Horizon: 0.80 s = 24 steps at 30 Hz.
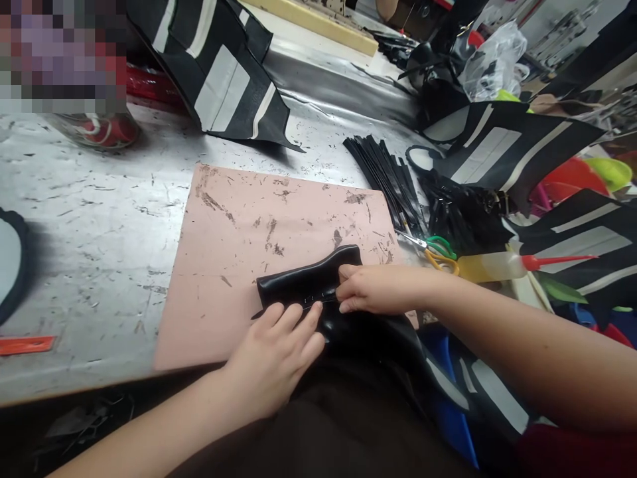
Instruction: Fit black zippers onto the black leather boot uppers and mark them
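Here, my left hand's [283, 348] fingers press spread on the glossy black leather piece [308, 275]; my right hand's [365, 289] curled fingers pinch its folded seam.

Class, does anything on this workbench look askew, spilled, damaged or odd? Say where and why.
The pink board looks worn, blotched with dark smudges; the silvery tabletop around it is marked too. No spill shows.

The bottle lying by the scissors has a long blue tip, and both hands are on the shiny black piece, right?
Not quite: the tip of the bottle is red, not blue. The head view shows it. The bottle does lie by the scissors, and the left hand and right hand are both on the shiny black piece.
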### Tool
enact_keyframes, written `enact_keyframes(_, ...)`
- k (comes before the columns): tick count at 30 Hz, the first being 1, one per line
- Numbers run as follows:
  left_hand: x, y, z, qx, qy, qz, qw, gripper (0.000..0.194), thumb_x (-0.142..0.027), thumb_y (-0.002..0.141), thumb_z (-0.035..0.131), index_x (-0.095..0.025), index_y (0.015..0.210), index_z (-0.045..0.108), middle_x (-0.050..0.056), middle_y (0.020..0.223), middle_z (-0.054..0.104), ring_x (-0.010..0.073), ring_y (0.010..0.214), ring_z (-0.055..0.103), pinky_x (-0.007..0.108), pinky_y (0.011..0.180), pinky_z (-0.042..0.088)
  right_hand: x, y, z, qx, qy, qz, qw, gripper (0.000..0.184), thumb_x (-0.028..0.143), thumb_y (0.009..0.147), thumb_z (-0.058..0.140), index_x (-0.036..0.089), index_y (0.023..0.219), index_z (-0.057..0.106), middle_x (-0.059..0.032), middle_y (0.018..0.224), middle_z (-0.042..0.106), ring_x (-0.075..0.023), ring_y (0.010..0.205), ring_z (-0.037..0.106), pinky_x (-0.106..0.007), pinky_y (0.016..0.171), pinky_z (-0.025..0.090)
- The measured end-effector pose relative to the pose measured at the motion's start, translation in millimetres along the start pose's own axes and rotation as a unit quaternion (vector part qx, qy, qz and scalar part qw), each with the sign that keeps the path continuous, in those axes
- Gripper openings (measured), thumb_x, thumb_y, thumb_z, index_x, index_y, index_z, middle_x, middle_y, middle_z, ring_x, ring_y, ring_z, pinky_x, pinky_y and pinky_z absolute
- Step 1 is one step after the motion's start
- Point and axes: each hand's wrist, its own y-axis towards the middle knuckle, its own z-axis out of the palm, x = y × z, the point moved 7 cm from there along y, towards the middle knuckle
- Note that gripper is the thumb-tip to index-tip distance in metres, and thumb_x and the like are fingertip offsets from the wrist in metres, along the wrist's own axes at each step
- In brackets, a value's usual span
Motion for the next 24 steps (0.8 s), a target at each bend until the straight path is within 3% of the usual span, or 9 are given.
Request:
enact_keyframes(6, -4.6, 10.4, -3.6, -0.004, 0.036, 0.015, 0.999, 0.017, -0.028, 0.075, 0.052, -0.017, 0.086, 0.059, 0.010, 0.113, 0.060, 0.0201, 0.074, 0.046, 0.035, 0.065, 0.031, 3.0, 4.9, -0.4, -0.005, -0.076, 0.017, 0.997, 0.026, 0.031, 0.088, 0.045, 0.017, 0.081, 0.066, -0.0054, 0.093, 0.053, -0.0137, 0.069, 0.056, -0.025, 0.063, 0.040)
enact_keyframes(10, -13.5, 24.0, -1.6, 0.004, 0.078, 0.013, 0.997, 0.029, -0.025, 0.080, 0.047, -0.010, 0.102, 0.058, 0.013, 0.097, 0.063, 0.0199, 0.073, 0.049, 0.034, 0.062, 0.033, 10.7, 7.4, -2.6, -0.053, -0.141, 0.043, 0.988, 0.027, 0.029, 0.086, 0.045, 0.014, 0.084, 0.068, -0.0094, 0.093, 0.058, -0.0171, 0.070, 0.059, -0.026, 0.060, 0.040)
enact_keyframes(13, -16.0, 28.6, -1.8, -0.009, 0.101, -0.003, 0.995, 0.041, -0.023, 0.080, 0.047, -0.002, 0.115, 0.055, 0.014, 0.096, 0.063, 0.0211, 0.078, 0.051, 0.035, 0.064, 0.035, 1.3, 0.0, -9.8, -0.102, -0.141, 0.079, 0.982, 0.033, 0.041, 0.080, 0.051, 0.012, 0.077, 0.068, -0.0108, 0.084, 0.061, -0.0216, 0.072, 0.059, -0.029, 0.060, 0.041)
enact_keyframes(16, -15.7, 28.7, -2.9, -0.027, 0.112, -0.012, 0.993, 0.040, -0.020, 0.079, 0.047, -0.005, 0.114, 0.058, 0.011, 0.093, 0.064, 0.0208, 0.078, 0.052, 0.035, 0.067, 0.036, -21.3, -14.6, -7.1, -0.093, -0.053, 0.066, 0.992, 0.036, 0.051, 0.072, 0.058, 0.015, 0.069, 0.063, -0.0073, 0.079, 0.061, -0.0205, 0.071, 0.057, -0.029, 0.061, 0.041)
enact_keyframes(18, -17.1, 28.6, -2.8, -0.039, 0.117, -0.004, 0.992, 0.037, -0.017, 0.078, 0.045, -0.007, 0.109, 0.062, 0.010, 0.095, 0.065, 0.0211, 0.081, 0.053, 0.035, 0.070, 0.037, -37.1, -24.8, -1.3, -0.093, 0.032, 0.039, 0.994, 0.031, 0.048, 0.073, 0.058, 0.017, 0.069, 0.060, -0.0045, 0.083, 0.059, -0.0172, 0.072, 0.055, -0.027, 0.063, 0.041)
enact_keyframes(22, -23.4, 29.7, 2.8, -0.044, 0.108, 0.034, 0.993, 0.035, -0.015, 0.078, 0.041, -0.011, 0.098, 0.069, 0.010, 0.114, 0.062, 0.0237, 0.097, 0.054, 0.035, 0.079, 0.038, -61.4, -35.4, 11.4, -0.166, 0.161, 0.044, 0.972, 0.023, 0.037, 0.079, 0.055, 0.017, 0.068, 0.055, -0.0037, 0.089, 0.055, -0.0160, 0.080, 0.053, -0.028, 0.073, 0.042)
enact_keyframes(24, -23.4, 30.1, 5.1, -0.040, 0.114, 0.035, 0.992, 0.037, -0.016, 0.079, 0.038, -0.011, 0.102, 0.067, 0.011, 0.116, 0.061, 0.0244, 0.097, 0.056, 0.035, 0.081, 0.038, -63.9, -34.2, 17.7, -0.192, 0.196, 0.048, 0.960, 0.021, 0.032, 0.079, 0.056, 0.017, 0.065, 0.053, -0.0035, 0.088, 0.053, -0.0164, 0.084, 0.052, -0.029, 0.077, 0.041)
